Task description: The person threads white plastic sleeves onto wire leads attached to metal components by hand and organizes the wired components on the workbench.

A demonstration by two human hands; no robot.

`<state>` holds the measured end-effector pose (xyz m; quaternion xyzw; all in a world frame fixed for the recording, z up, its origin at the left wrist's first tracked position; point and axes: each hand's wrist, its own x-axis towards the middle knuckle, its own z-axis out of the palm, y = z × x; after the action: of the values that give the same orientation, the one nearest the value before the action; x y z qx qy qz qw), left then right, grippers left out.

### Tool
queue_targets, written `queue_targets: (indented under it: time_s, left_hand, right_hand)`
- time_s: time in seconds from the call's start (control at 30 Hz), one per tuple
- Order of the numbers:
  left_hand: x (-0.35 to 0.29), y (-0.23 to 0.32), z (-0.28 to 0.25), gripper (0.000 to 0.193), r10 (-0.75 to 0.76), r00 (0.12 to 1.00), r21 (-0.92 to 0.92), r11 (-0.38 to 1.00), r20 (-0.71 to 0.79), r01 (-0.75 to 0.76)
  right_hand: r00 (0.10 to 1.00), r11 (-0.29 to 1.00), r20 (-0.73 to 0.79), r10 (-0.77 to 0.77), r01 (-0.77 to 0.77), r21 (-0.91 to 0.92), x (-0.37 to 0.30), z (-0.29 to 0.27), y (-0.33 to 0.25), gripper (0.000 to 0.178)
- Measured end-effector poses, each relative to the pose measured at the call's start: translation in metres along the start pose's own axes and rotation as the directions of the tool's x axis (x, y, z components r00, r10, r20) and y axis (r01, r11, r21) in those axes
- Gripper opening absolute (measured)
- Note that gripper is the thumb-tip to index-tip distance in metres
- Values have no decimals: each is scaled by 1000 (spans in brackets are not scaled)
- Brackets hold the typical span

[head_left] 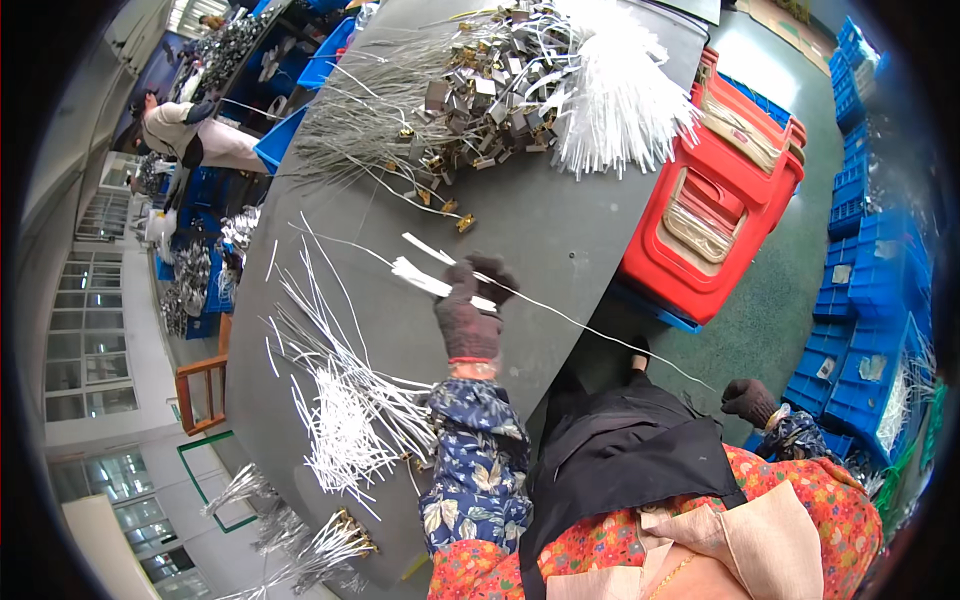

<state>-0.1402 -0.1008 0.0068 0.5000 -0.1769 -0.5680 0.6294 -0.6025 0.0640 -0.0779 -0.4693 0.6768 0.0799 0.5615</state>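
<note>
My left hand (pixel 472 312), in a dark brown glove, is closed round a small bunch of white tubes (pixel 420 277) above the grey table. A thin white wire (pixel 590 328) stretches from this hand down to the right, past the table edge. Close to the wire's far end is my right hand (pixel 748 402), also gloved and curled shut; whether it grips the wire cannot be made out. Beyond my left hand lies a heap of wires with small metal box-shaped parts (pixel 490 95). Beside that heap spreads a bundle of white tubes (pixel 625 90). Another pile of white-ended wires (pixel 345 420) lies left of my forearm.
Red plastic bins (pixel 690 225) stand off the table's right edge. Stacked blue crates (pixel 860 280) line the far right. At the left are a wooden stool (pixel 203 380) and blue bins of parts; another person (pixel 195 135) is at the upper left.
</note>
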Motion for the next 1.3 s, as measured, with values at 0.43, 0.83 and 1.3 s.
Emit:
queue_targets:
  time_s: [0.43, 0.83, 1.3]
  left_hand:
    - [2, 38, -25, 22, 173, 966, -119, 973, -190, -198]
    - [-20, -26, -21, 23, -3, 986, -38, 999, 164, 10]
    - [-28, 0, -22, 18, 23, 985, 405, 913, -172, 50]
  right_hand:
    - [1000, 999, -15, 11, -12, -48, 19, -4, 3, 28]
    - [990, 994, 116, 80, -88, 63, 19, 1, -19, 29]
    - [792, 747, 31, -610, 561, 356, 67, 52, -256, 62]
